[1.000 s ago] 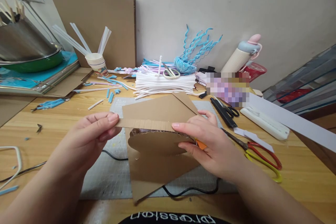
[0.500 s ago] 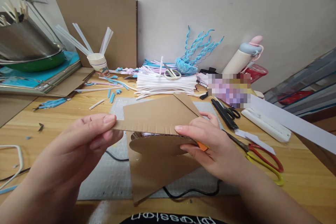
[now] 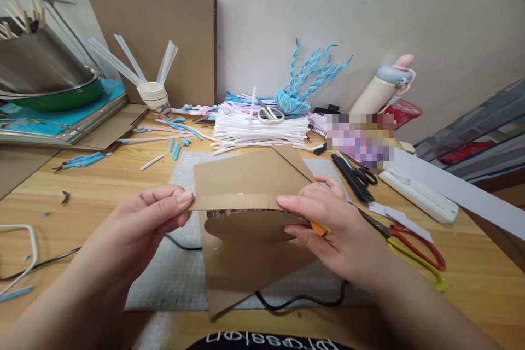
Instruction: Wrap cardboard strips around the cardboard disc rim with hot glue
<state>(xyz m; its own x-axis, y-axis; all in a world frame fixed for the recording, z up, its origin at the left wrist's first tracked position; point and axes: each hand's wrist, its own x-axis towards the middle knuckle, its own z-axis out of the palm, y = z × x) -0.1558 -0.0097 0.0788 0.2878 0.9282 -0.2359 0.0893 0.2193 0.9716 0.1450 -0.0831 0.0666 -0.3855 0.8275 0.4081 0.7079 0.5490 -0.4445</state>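
Note:
My left hand (image 3: 153, 219) pinches the left end of a narrow cardboard strip (image 3: 235, 202) between thumb and fingers. My right hand (image 3: 328, 224) presses the strip's right end against the curved edge of a round cardboard disc (image 3: 250, 225) and grips that disc. An orange tool (image 3: 318, 226) peeks out from under my right fingers. A larger cardboard sheet (image 3: 246, 175) lies behind and below the disc, over a grey cutting mat (image 3: 172, 279).
Red-and-yellow scissors (image 3: 410, 249) and black scissors (image 3: 356, 175) lie to the right. A pile of white straws (image 3: 258, 131), blue curled pieces (image 3: 307, 76), paper cups (image 3: 153, 95) and a bottle (image 3: 381, 90) stand at the back. A black cable (image 3: 295, 299) runs under the sheet.
The strip has been turned so its flat face shows along the disc's rim. My left hand has closed in slightly toward the disc. The right hand barely moved.

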